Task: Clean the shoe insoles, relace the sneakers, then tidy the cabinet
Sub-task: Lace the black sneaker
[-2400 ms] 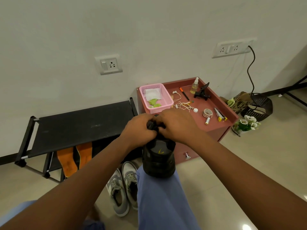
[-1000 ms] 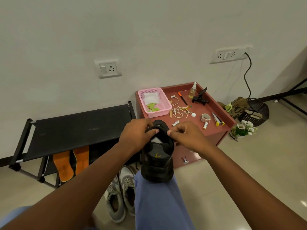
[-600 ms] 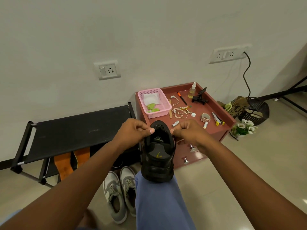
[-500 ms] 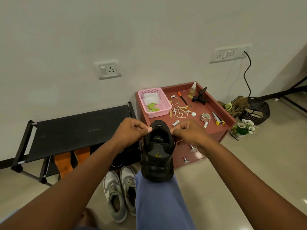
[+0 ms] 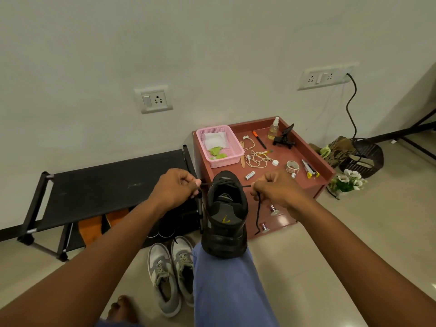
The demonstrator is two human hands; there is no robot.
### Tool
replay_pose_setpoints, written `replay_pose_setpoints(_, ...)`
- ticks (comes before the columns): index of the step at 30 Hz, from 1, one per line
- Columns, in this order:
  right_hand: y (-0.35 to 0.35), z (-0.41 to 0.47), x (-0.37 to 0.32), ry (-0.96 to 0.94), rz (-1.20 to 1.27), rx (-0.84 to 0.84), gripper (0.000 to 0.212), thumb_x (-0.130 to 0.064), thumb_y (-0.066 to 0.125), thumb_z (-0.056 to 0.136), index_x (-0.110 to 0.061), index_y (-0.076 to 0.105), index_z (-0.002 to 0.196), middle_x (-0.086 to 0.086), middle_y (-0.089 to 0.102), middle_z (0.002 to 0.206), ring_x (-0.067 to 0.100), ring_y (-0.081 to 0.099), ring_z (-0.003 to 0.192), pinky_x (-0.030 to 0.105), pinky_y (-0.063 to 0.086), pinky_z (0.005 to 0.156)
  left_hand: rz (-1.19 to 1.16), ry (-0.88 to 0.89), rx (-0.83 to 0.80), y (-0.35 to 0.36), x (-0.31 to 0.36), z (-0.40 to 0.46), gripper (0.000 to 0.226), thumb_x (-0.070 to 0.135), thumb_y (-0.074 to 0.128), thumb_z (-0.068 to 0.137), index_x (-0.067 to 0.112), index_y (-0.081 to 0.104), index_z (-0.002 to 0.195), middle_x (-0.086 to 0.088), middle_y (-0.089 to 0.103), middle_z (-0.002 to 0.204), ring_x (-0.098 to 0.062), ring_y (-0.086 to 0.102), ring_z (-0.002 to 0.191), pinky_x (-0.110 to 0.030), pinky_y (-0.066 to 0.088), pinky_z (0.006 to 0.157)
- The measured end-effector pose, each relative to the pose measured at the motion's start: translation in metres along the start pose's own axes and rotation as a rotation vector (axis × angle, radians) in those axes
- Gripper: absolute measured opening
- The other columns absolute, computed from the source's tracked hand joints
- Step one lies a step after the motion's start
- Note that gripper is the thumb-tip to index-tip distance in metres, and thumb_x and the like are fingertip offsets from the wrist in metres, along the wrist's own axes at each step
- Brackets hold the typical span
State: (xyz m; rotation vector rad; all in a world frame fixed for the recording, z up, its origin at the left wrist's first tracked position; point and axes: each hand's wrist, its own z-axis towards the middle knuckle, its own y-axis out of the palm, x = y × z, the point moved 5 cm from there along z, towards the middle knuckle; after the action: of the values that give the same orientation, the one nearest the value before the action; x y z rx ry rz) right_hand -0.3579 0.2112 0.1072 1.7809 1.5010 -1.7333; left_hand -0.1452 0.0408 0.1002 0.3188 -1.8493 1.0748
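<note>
Two hands work one black sneaker [image 5: 225, 215] propped heel-down on my knee in the head view: my left hand [image 5: 175, 191] and right hand [image 5: 274, 188] each pinch an end of the black lace [image 5: 258, 212], pulled sideways. I judge relacing is midway. Grey sneakers [image 5: 171, 273] wait on the floor, orange insoles [image 5: 87, 228] lean under the rack, and the cabinet [image 5: 292, 149] top is untidied.

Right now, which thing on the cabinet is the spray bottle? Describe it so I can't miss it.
Find the red-brown cabinet by the wall. At its back edge, right of the pink basket, stands the spray bottle: small, clear, yellowish liquid, white nozzle, the only upright container there.
</note>
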Motion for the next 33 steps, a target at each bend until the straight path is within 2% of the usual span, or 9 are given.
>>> replay_pose_setpoints(2,0.002,-0.003,-0.006,-0.032,0.037,0.004,0.020,-0.005,0.062,0.092,0.000,0.074,0.076,0.018,0.076,0.079,0.021,0.070,0.068,0.024,0.053,0.053,-0.013,0.019,-0.017,0.002,0.007,-0.001,0.014,0.025,0.066,0.100,0.015,0.071,0.092,-0.001,0.076,0.074,-0.015,0.074,0.073,-0.040,0.061,0.087)
replay_pose_setpoints(5,0.005,-0.003,-0.015,-0.082,0.090,-0.004,0.011,-0.002,0.061,0.092,-0.003,0.070,0.085,0.017,0.076,0.079,0.023,0.068,0.067,0.035,0.057,0.066,0.004,0.123,-0.050,0.003,0.023,0.000,0.008,0.022,0.074,0.094,0.021,0.066,0.096,0.001,0.070,0.074,-0.013,0.069,0.069,-0.032,0.061,0.075)
replay_pose_setpoints(10,0.012,-0.001,-0.023,-0.137,0.044,-0.033,0.012,0.000,0.066,0.092,-0.009,0.068,0.099,0.022,0.073,0.084,0.022,0.067,0.068,0.036,0.057,0.063,0.238,0.360,-0.304,0.023,0.057,-0.002,0.012,0.025,0.085,0.083,0.029,0.076,0.088,0.010,0.057,0.069,0.000,0.055,0.064,-0.015,0.045,0.066)
replay_pose_setpoints(14,0.016,0.002,-0.027,-0.151,0.018,-0.031,0.019,0.002,0.065,0.090,-0.013,0.068,0.102,0.021,0.071,0.081,0.024,0.069,0.070,0.045,0.063,0.069,0.536,0.451,-0.367,0.039,0.071,0.001,0.020,0.032,0.086,0.082,0.034,0.077,0.100,0.005,0.059,0.080,-0.011,0.058,0.078,-0.025,0.050,0.073)
replay_pose_setpoints(18,0.015,0.001,-0.034,-0.218,-0.050,-0.018,0.025,0.004,0.068,0.088,-0.019,0.069,0.099,0.008,0.068,0.072,0.019,0.068,0.066,0.036,0.057,0.065,0.716,0.465,-0.344,0.042,0.077,0.002,0.032,0.037,0.085,0.082,0.032,0.067,0.107,0.016,0.054,0.087,-0.006,0.052,0.080,-0.025,0.044,0.068)
replay_pose_setpoints(23,0.012,-0.003,-0.051,-0.325,-0.098,0.029,0.021,-0.002,0.076,0.086,-0.021,0.073,0.096,0.009,0.072,0.084,0.027,0.072,0.075,0.047,0.064,0.075,0.589,0.480,-0.224,0.025,0.093,0.000,0.018,0.029,0.076,0.088,0.029,0.066,0.103,0.011,0.063,0.086,-0.008,0.060,0.079,-0.027,0.048,0.068)
replay_pose_setpoints(27,0.011,-0.006,-0.068,-0.355,-0.017,0.046,0.019,-0.001,0.077,0.087,-0.019,0.074,0.089,0.016,0.072,0.084,0.025,0.071,0.064,0.051,0.064,0.069,0.493,0.498,-0.128,0.010,0.107,0.002,0.015,0.018,0.069,0.086,0.033,0.068,0.088,0.009,0.066,0.079,-0.007,0.061,0.073,-0.026,0.048,0.066)
replay_pose_setpoints(30,0.009,-0.006,-0.076,-0.372,0.038,0.023,0.022,0.006,0.072,0.088,-0.016,0.076,0.090,0.008,0.075,0.076,0.025,0.072,0.061,0.046,0.065,0.066,0.387,0.514,-0.120,0.002,0.114,0.000,0.025,0.007,0.062,0.087,0.030,0.071,0.088,0.008,0.066,0.075,-0.003,0.056,0.062,-0.016,0.042,0.059)
replay_pose_setpoints(33,0.019,-0.011,-0.080,-0.344,0.154,-0.077,0.024,0.011,0.067,0.090,-0.012,0.074,0.089,0.008,0.074,0.073,0.019,0.069,0.061,0.031,0.063,0.063,0.284,0.559,-0.108,-0.001,0.120,-0.008,0.032,-0.003,0.056,0.089,0.026,0.071,0.086,0.010,0.062,0.072,-0.002,0.050,0.059,-0.012,0.036,0.054)
